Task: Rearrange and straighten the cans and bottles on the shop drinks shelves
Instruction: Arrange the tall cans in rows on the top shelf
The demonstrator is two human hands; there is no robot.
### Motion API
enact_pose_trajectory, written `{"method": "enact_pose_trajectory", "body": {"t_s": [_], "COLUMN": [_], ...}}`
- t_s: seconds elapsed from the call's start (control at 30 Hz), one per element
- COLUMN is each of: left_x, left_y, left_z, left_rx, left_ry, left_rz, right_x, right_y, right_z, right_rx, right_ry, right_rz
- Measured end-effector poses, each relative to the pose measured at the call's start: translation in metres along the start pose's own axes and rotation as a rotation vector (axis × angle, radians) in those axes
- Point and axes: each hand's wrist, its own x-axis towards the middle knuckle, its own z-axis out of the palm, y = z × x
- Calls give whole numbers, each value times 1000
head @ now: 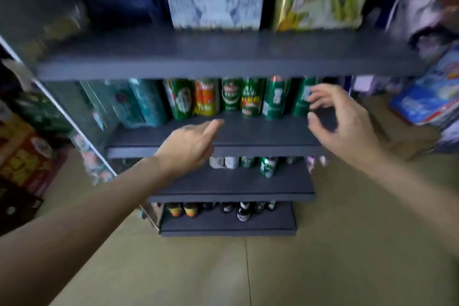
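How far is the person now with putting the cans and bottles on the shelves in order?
Done, it seems: the cans on the second shelf stand upright in a row at the back. In hand: nothing is held; the right hand is open, reaching toward the rightmost green can, and the left hand is open above the shelf edge. Left: one can below stands forward of its row; the bottom bottles look uneven.

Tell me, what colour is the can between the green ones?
Orange with a yellow bottom: the can shows best in the head view, a bit blurry.
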Motion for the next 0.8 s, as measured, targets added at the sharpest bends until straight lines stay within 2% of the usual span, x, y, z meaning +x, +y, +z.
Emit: {"method": "enact_pose_trajectory", "body": {"t_s": [0.13, 0.27, 0.43, 0.6, 0.8], "left_x": [33, 59, 88, 133, 207], "left_y": [8, 18, 18, 11, 17], "left_z": [-111, -182, -217, -232, -258], "left_rx": [73, 110, 193, 261, 18], "left_ry": [167, 303, 359, 446, 681], "left_rz": [35, -13, 12, -34, -142], "right_x": [71, 100, 126, 172, 242], "right_y": [-49, -71, -75, -65, -48], "right_z": [-86, -131, -167, -184, -219], "right_rx": [-73, -182, -205, -148, -65], "right_ry": [154, 171, 195, 233, 420], "right_rz": [-15, 39, 69, 53, -10]}}
